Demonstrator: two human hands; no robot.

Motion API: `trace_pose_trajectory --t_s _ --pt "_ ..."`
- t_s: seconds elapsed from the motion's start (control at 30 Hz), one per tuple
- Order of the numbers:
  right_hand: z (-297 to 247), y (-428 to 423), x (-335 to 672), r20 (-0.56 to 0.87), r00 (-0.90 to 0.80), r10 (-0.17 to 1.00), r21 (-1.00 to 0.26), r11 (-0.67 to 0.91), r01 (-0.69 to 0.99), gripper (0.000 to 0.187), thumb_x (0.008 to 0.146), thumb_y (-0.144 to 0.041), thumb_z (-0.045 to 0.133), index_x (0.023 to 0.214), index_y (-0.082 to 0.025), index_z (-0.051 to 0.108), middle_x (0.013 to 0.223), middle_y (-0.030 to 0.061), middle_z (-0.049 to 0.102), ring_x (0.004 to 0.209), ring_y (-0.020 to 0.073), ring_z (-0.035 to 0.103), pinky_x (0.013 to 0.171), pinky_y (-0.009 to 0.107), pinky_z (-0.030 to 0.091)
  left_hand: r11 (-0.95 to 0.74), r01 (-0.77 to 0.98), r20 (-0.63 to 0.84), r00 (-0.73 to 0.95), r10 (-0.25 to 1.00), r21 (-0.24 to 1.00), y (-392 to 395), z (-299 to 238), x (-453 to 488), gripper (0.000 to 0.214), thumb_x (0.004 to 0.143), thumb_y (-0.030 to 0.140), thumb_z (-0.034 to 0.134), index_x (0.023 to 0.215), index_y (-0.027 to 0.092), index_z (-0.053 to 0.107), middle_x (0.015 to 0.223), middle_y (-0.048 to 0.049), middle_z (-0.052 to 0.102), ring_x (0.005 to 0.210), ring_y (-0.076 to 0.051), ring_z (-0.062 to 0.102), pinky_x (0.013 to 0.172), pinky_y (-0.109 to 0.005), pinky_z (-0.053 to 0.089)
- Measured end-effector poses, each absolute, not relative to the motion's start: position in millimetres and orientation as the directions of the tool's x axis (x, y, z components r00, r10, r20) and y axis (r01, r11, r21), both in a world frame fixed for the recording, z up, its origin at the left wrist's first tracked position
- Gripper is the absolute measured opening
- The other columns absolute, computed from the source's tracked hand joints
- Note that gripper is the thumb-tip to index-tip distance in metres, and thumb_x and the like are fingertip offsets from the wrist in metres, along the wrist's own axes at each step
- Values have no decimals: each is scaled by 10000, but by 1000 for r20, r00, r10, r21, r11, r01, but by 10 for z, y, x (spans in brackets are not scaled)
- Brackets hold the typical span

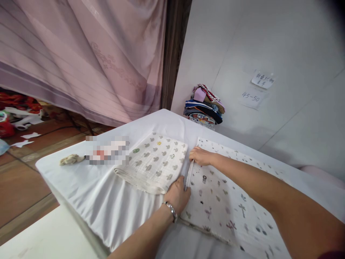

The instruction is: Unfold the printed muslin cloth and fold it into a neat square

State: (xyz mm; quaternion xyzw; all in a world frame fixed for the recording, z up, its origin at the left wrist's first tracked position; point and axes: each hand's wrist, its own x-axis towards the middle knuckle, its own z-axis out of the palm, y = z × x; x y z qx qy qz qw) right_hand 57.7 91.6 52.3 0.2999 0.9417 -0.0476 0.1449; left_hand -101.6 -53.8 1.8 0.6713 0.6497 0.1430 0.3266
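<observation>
A white muslin cloth (215, 194) with small plant and animal prints lies partly folded on the white-covered table. At the far end of its left edge, my right hand (201, 157) is closed with the fabric pinched in its fingers. Lower on that same edge, my left hand (177, 194), with a silver bracelet (170, 211) at the wrist, also grips the cloth between thumb and fingers. Just left of this hand sits a folded muslin cloth (155, 162) with grey tree-like prints, close to its knuckles.
White fabric covers the table (107, 201). A beige cloth bundle (69, 159) and a blurred-out item (107, 150) lie at its left. A stack of folded fabrics (203, 108) stands against the wall behind. A pink curtain (94, 54) hangs at the back left. Paper notes (252, 98) are on the wall.
</observation>
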Motion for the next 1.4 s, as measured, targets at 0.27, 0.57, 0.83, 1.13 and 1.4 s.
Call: trace_pose_trajectory --t_s 0.27,0.57,0.83,1.13,1.4 --pt "421 850 702 -180 -827 533 -11 840 543 256 689 -21 439 796 -185 604 789 32 618 853 179 526 917 372 273 29 768 -212 141 967 640 -549 -6 -1023 130 773 290 473 806 201 563 757 -19 637 736 -164 599 577 -256 353" --pt "463 1131 741 -337 -723 604 104 787 609 253 620 -59 525 796 -183 658 843 75 632 940 226 531 972 403 222 28 788 -216 135 967 615 -586 37 -1024 102 783 285 473 803 206 535 731 -4 618 714 -151 588 558 -249 331" --pt "384 1504 870 -238 -614 753 154 653 741 243 654 -59 528 816 -182 660 948 101 629 1054 244 492 1028 439 148 -8 794 -188 154 970 608 -605 14 -1018 98 784 295 473 780 207 517 774 -5 616 744 -149 583 576 -249 345" --pt "308 2038 1164 -87 -9 996 123 20 992 344 875 -276 356 1049 -155 628 1050 125 635 979 226 569 765 281 414 28 789 -275 180 944 614 -638 65 -1016 186 811 342 440 901 207 531 757 -15 624 758 -171 603 589 -249 368" --pt "178 2374 1060 -158 137 978 83 -125 989 431 784 -476 481 1053 -181 644 1053 121 640 936 236 597 677 269 427 31 806 -336 211 918 591 -626 64 -1007 195 822 347 421 920 216 526 866 -31 647 835 -192 610 646 -264 413"
